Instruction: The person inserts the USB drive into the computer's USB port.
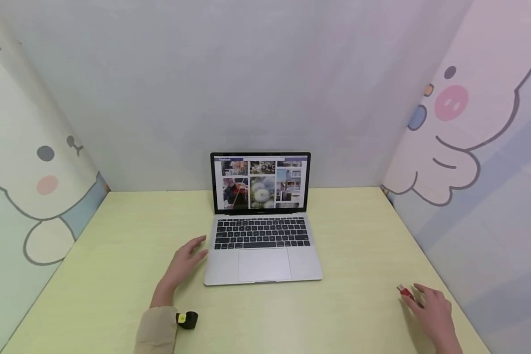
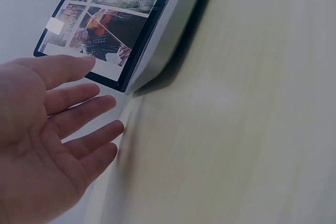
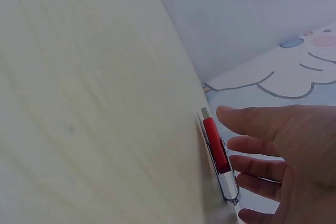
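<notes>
A silver laptop [image 1: 223, 265] stands unfolded on the table, its lit screen [image 1: 261, 184] showing a page of photos. Just left of its keyboard is my left hand [image 1: 181, 265], fingers spread and relaxed. In the left wrist view that hand [image 2: 47, 135] holds nothing, and the laptop's screen [image 2: 113, 35] appears beyond the thumb. At the table's right side lies a red and silver USB flash drive [image 1: 406, 292]. My right hand [image 1: 434, 314] is right beside it. The right wrist view shows the flash drive [image 3: 216, 145] on the tabletop, with the loosely bent fingers [image 3: 257, 166] not gripping it.
The pale yellow table [image 1: 349, 314] ends at a grey back wall [image 1: 265, 73]. Side walls with cartoon animals [image 1: 473, 108] close in on the left and right. A black band with a yellow tag [image 1: 187, 319] sits at my left sleeve [image 1: 156, 329].
</notes>
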Demonstrator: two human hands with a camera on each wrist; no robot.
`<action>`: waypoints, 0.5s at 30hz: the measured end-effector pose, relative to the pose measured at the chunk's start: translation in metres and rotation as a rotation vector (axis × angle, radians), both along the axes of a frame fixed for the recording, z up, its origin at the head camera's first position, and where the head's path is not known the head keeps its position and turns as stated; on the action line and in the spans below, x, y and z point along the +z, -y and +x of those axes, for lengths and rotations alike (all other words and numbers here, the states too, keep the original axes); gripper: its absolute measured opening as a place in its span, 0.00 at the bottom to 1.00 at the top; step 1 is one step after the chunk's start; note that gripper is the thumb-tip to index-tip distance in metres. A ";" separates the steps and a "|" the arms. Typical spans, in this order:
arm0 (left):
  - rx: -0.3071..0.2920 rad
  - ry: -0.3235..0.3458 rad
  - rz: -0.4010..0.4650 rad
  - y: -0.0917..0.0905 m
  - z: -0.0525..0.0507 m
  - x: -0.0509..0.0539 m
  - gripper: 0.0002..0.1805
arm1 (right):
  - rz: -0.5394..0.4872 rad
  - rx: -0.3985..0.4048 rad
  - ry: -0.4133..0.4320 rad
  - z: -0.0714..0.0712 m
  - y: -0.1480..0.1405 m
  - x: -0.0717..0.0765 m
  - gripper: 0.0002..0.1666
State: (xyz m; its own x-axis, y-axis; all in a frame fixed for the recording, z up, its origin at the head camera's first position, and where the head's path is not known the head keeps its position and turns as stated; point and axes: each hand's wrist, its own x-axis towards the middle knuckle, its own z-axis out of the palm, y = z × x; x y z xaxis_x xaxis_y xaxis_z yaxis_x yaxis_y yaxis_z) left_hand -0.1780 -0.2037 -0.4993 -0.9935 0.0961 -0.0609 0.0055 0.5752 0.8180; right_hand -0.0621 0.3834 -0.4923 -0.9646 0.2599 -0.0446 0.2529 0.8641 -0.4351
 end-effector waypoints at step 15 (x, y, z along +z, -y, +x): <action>-0.087 -0.009 -0.018 0.004 0.000 -0.015 0.31 | 0.032 0.010 0.087 -0.011 -0.008 -0.007 0.19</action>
